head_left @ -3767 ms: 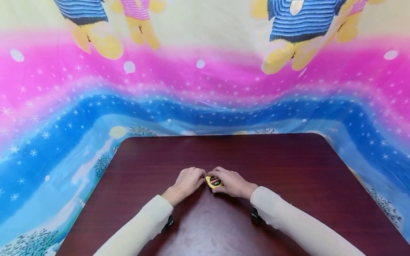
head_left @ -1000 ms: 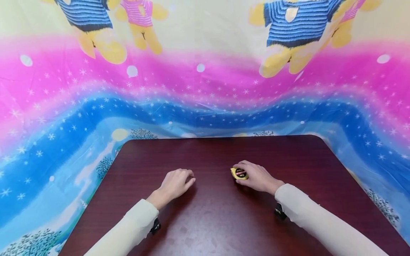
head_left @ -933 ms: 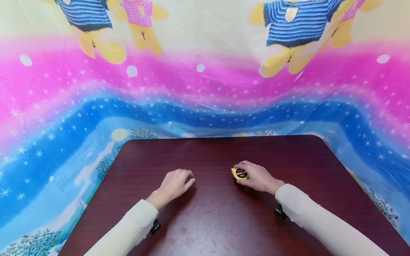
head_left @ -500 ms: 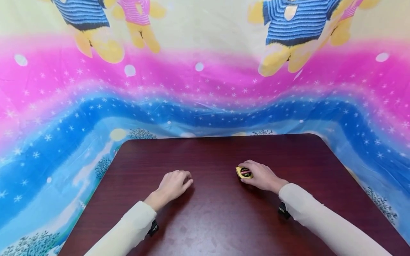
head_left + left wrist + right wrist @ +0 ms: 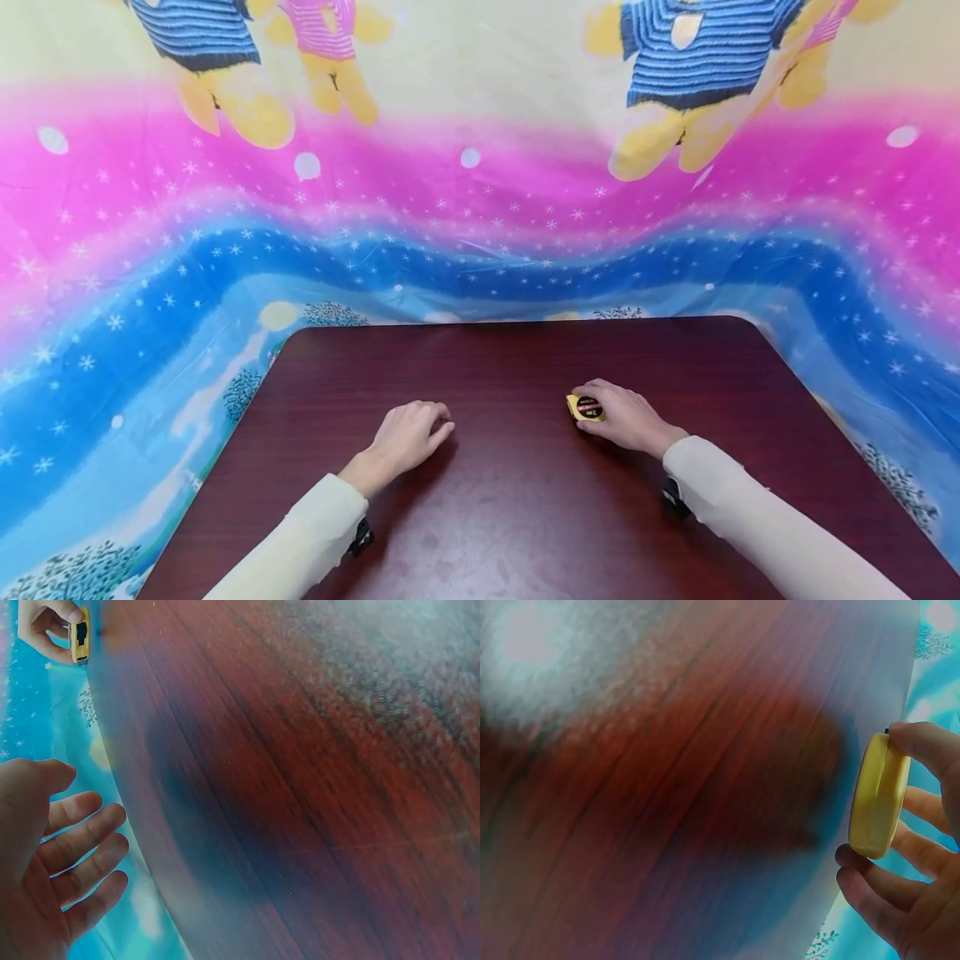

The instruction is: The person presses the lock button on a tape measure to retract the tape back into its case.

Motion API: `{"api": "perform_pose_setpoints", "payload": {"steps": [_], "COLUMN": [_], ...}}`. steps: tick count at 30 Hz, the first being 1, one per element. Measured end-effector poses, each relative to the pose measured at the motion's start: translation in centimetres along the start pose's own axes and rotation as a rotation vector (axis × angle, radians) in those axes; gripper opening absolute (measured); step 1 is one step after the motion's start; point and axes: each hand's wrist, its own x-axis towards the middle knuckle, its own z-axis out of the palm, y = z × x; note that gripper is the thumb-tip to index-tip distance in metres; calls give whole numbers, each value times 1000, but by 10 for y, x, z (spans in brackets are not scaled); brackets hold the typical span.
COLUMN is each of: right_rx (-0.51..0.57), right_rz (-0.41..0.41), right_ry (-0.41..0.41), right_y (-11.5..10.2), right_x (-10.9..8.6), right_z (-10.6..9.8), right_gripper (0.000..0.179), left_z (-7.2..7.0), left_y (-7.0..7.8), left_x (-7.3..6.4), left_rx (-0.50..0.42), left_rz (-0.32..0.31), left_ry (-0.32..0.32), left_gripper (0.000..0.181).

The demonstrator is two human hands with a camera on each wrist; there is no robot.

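A small yellow tape measure (image 5: pixel 587 407) with a round black label marked 2m is pinched between the thumb and fingers of my right hand (image 5: pixel 628 417). In the right wrist view the yellow side of the tape measure (image 5: pixel 877 796) faces the camera, thumb at one end and fingertips at the other. No blade shows drawn out of it. My left hand (image 5: pixel 408 435) is held over the table left of centre, holding nothing. Its fingers (image 5: pixel 90 836) are loosely bent and spread in the left wrist view, a good gap away from the tape measure.
A dark reddish-brown wooden table (image 5: pixel 495 517) with rounded far corners lies under both hands. Behind it and at its sides hangs a colourful cloth (image 5: pixel 465 200) with bears and snowflakes. A small black device (image 5: pixel 361 536) sits under each sleeved wrist.
Earlier both hands were together at the tape measure in the middle. The left hand has let go and moved left; the right hand has carried the tape measure right, still drifting slightly rightward.
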Motion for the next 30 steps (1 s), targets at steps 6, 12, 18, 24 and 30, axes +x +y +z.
{"api": "perform_pose_setpoints", "payload": {"steps": [6,12,18,24,30], "right_rx": [-13,-24,-20,-24,-33], "right_rz": [8,17,25,39,49], "right_ry": [3,-5,-14,-27,-41], "right_y": [4,7,9,10,9], "right_x": [0,1,2,1,-1], "right_z": [0,1,2,3,3], "right_gripper": [54,53,53,56,59], "left_z": [0,1,4,5,4], "left_y": [-1,-1,0,0,0], "left_x": [-1,0,-1,-3,-6], "left_rx": [3,2,-8,9,35], "left_rz": [7,8,7,8,40], "left_ry": [10,12,7,15,49], "left_gripper": [13,13,13,12,13]}}
